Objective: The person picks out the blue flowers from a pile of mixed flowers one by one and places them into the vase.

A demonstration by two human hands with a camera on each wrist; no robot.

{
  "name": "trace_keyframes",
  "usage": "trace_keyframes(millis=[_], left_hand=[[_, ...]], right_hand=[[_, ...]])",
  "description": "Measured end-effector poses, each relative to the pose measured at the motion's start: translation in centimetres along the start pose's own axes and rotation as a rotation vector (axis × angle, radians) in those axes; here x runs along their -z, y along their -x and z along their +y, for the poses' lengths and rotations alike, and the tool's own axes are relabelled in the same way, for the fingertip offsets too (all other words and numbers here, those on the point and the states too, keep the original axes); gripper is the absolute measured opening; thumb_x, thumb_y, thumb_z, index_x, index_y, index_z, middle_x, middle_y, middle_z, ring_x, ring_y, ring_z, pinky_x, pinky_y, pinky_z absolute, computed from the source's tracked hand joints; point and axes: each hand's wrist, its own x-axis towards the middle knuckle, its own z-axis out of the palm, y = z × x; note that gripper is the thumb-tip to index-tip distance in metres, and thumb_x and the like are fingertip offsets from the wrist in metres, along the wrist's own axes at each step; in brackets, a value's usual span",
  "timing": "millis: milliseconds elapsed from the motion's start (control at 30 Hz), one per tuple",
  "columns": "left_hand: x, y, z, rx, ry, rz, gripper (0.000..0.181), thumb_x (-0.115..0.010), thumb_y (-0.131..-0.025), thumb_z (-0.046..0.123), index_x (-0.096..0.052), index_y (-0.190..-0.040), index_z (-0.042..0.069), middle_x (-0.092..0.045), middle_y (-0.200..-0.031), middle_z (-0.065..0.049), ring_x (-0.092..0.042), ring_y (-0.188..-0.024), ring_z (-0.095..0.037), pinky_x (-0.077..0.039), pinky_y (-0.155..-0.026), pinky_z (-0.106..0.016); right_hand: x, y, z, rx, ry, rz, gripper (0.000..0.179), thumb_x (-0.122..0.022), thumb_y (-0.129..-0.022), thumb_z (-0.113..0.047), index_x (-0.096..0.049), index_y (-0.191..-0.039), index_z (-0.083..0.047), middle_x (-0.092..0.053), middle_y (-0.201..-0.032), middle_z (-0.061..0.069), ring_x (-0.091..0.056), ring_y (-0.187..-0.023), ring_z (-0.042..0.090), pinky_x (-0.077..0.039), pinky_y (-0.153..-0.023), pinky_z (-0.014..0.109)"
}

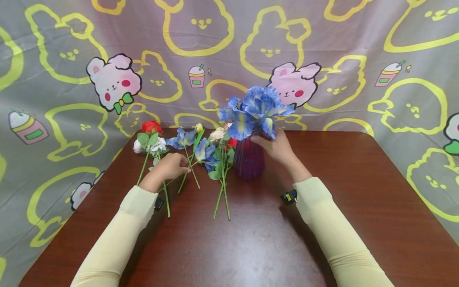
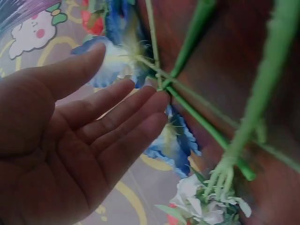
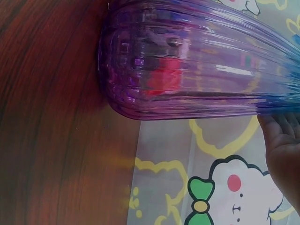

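My right hand [image 1: 277, 147] is at the neck of a ribbed purple glass vase [image 1: 249, 159], gripping it with the thumb across the front; the other fingers are partly hidden. Large blue irises [image 1: 256, 109] fan out of the vase's mouth. In the right wrist view the vase [image 3: 187, 61] spans the top, with the hand [image 3: 286, 150] at its neck. My left hand [image 1: 170, 167] hovers above loose stems, beside a blue iris [image 1: 205, 153] lying on the table. From the left wrist, its palm [image 2: 79, 154] shows fingers extended, holding nothing.
On the brown table [image 1: 251, 239], a red rose [image 1: 151, 127] and white flowers [image 1: 156, 146] lie at the left. Another blue iris [image 1: 181, 138], a yellow bud [image 1: 199, 127] and a pale pink rose [image 1: 217, 134] lie between them and the vase. A patterned curtain [image 1: 222, 44] hangs behind.
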Motion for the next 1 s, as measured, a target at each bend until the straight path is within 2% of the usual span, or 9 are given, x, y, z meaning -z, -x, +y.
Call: trace_keyframes(millis=[100, 200, 267, 433, 567, 800, 867, 1000], left_hand=[[-0.3, 0.0, -0.3, 0.031, -0.021, -0.037, 0.033, -0.069, -0.09, 0.017, -0.066, -0.111, -0.009, -0.069, -0.106, -0.02, -0.062, -0.103, -0.037, -0.048, -0.089, -0.048], [-0.6, 0.0, -0.6, 0.046, -0.044, -0.071, 0.031, -0.069, -0.09, 0.015, -0.066, -0.111, -0.009, -0.068, -0.105, -0.02, -0.062, -0.101, -0.037, -0.049, -0.086, -0.048], [-0.7, 0.1, -0.8, 0.046, -0.065, -0.086, 0.026, -0.069, -0.089, 0.013, -0.067, -0.105, -0.008, -0.068, -0.1, -0.02, -0.063, -0.094, -0.036, -0.05, -0.081, -0.048], [-0.9, 0.2, -1.1, 0.04, -0.113, -0.076, 0.015, -0.07, -0.084, 0.005, -0.069, -0.095, -0.006, -0.068, -0.092, -0.018, -0.064, -0.083, -0.032, -0.052, -0.074, -0.045], [-1.0, 0.2, -1.1, 0.043, -0.116, -0.07, 0.014, -0.069, -0.084, 0.002, -0.071, -0.095, -0.006, -0.069, -0.095, -0.019, -0.065, -0.084, -0.032, -0.053, -0.074, -0.044], [-1.1, 0.4, -1.2, 0.03, -0.117, -0.045, 0.016, -0.062, -0.081, -0.004, -0.072, -0.093, -0.004, -0.069, -0.095, -0.018, -0.065, -0.085, -0.032, -0.054, -0.074, -0.044], [-1.2, 0.4, -1.4, 0.029, -0.119, -0.037, 0.018, -0.06, -0.081, -0.006, -0.073, -0.093, -0.004, -0.07, -0.095, -0.018, -0.066, -0.086, -0.032, -0.054, -0.075, -0.044], [-1.3, 0.4, -1.6, 0.03, -0.119, -0.017, 0.022, -0.056, -0.079, -0.008, -0.073, -0.091, -0.002, -0.07, -0.094, -0.016, -0.066, -0.084, -0.03, -0.054, -0.074, -0.043]], right_hand=[[-0.1, -0.3, 1.6, -0.009, 0.007, -0.001, 0.057, -0.074, -0.089, -0.019, -0.049, -0.138, -0.004, -0.06, -0.128, 0.014, -0.056, -0.117, 0.026, -0.042, -0.102, 0.044], [-0.2, -0.4, 2.0, -0.003, 0.012, -0.004, 0.059, -0.074, -0.088, -0.024, -0.049, -0.139, -0.007, -0.06, -0.128, 0.011, -0.056, -0.117, 0.023, -0.043, -0.101, 0.042], [-0.1, -0.4, 2.0, 0.005, 0.015, 0.0, 0.06, -0.075, -0.088, -0.026, -0.049, -0.139, -0.007, -0.06, -0.128, 0.011, -0.056, -0.117, 0.023, -0.042, -0.102, 0.042], [-0.1, -0.4, 2.0, 0.002, 0.019, 0.004, 0.058, -0.075, -0.088, -0.023, -0.05, -0.137, -0.005, -0.062, -0.125, 0.011, -0.057, -0.113, 0.023, -0.042, -0.101, 0.043], [0.0, -0.4, 1.6, -0.014, 0.014, 0.003, 0.056, -0.074, -0.088, -0.017, -0.05, -0.137, -0.002, -0.061, -0.125, 0.015, -0.057, -0.112, 0.027, -0.042, -0.102, 0.045], [0.4, 0.5, -2.1, -0.015, 0.005, -0.021, 0.055, -0.07, -0.09, -0.011, -0.046, -0.137, 0.004, -0.058, -0.128, 0.022, -0.055, -0.115, 0.032, -0.041, -0.102, 0.048], [0.4, 0.5, -2.2, -0.014, 0.009, -0.02, 0.055, -0.071, -0.09, -0.012, -0.047, -0.137, 0.003, -0.059, -0.128, 0.021, -0.056, -0.115, 0.03, -0.041, -0.103, 0.046], [0.1, 0.0, 0.2, -0.008, 0.012, -0.011, 0.058, -0.073, -0.089, -0.021, -0.048, -0.138, -0.002, -0.06, -0.128, 0.015, -0.056, -0.116, 0.026, -0.042, -0.102, 0.045]])
